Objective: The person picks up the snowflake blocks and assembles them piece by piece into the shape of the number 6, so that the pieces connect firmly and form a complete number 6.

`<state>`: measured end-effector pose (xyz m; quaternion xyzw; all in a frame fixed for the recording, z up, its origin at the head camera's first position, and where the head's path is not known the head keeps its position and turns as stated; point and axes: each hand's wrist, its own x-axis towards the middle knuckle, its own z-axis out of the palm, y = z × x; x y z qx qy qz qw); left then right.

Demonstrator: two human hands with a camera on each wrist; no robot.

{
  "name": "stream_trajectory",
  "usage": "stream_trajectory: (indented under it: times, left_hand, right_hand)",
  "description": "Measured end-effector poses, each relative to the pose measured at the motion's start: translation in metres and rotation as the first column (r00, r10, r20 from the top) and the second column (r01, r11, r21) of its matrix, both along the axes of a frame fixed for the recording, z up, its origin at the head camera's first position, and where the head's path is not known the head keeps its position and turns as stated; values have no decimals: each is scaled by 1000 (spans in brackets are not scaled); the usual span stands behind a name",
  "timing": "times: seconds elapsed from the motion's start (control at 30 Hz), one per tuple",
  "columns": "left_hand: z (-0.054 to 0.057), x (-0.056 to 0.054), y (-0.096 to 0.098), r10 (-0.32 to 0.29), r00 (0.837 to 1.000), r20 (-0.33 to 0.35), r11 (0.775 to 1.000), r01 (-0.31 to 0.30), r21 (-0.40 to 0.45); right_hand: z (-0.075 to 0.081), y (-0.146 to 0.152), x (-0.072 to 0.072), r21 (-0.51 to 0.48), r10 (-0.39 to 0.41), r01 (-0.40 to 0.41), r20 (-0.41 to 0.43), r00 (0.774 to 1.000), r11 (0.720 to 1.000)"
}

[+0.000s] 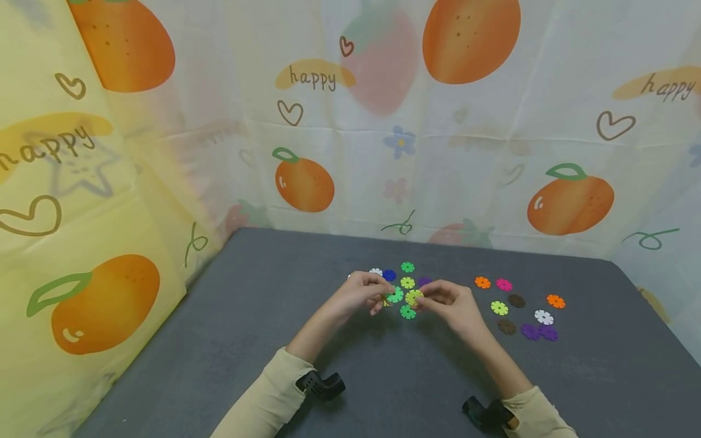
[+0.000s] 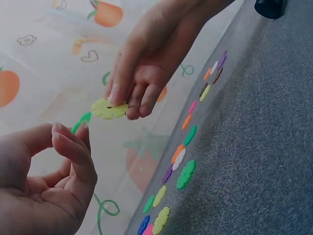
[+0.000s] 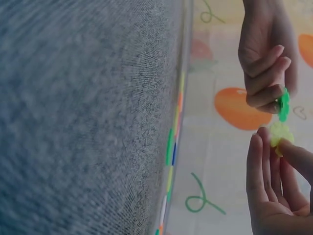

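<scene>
Above the table, my left hand [image 1: 361, 292] pinches a green notched plastic building disc [image 1: 395, 295] between thumb and finger. Facing it, my right hand [image 1: 454, 304] pinches a yellow-green notched disc [image 1: 414, 297] by its edge. In the left wrist view the yellow-green disc [image 2: 108, 109] lies nearly flat, and only a sliver of the green disc [image 2: 84, 120] shows past the left fingertips. The right wrist view has the green disc [image 3: 283, 105] just above the yellow-green disc [image 3: 280, 133]. Their edges are very close; I cannot tell whether they touch.
Several loose discs lie on the dark grey table [image 1: 350, 395]: a green disc [image 1: 408, 312] below the hands, a blue disc [image 1: 389, 275] behind them, and a spread with an orange disc [image 1: 555, 301] and a purple disc [image 1: 530, 331] to the right. A fruit-print curtain [image 1: 361, 176] hangs behind.
</scene>
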<state>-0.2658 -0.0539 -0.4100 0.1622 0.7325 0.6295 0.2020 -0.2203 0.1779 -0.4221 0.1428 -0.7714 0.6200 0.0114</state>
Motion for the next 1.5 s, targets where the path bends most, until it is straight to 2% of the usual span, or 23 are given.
stream_trajectory:
  times: [0.27, 0.63, 1.0, 1.27, 1.5]
  left_hand:
    - [0, 2, 3, -8, 1000, 17, 1000, 7, 19]
    - [-1, 4, 6, 1, 997, 78, 998, -6, 61]
    - [-5, 5, 10, 2, 995, 102, 997, -10, 71]
    - [-7, 5, 12, 19, 992, 126, 995, -32, 99]
    - [-8, 5, 13, 23, 993, 115, 997, -31, 67]
  right_hand:
    - [1, -3, 2, -23, 18, -18, -29, 999, 1000]
    - [2, -7, 6, -35, 21, -22, -45, 999, 999]
    - [-1, -10, 7, -29, -35, 31, -129, 991, 999]
    - [-5, -10, 5, -4, -54, 54, -124, 991, 999]
    - [-7, -9, 4, 10, -57, 58, -131, 990, 998]
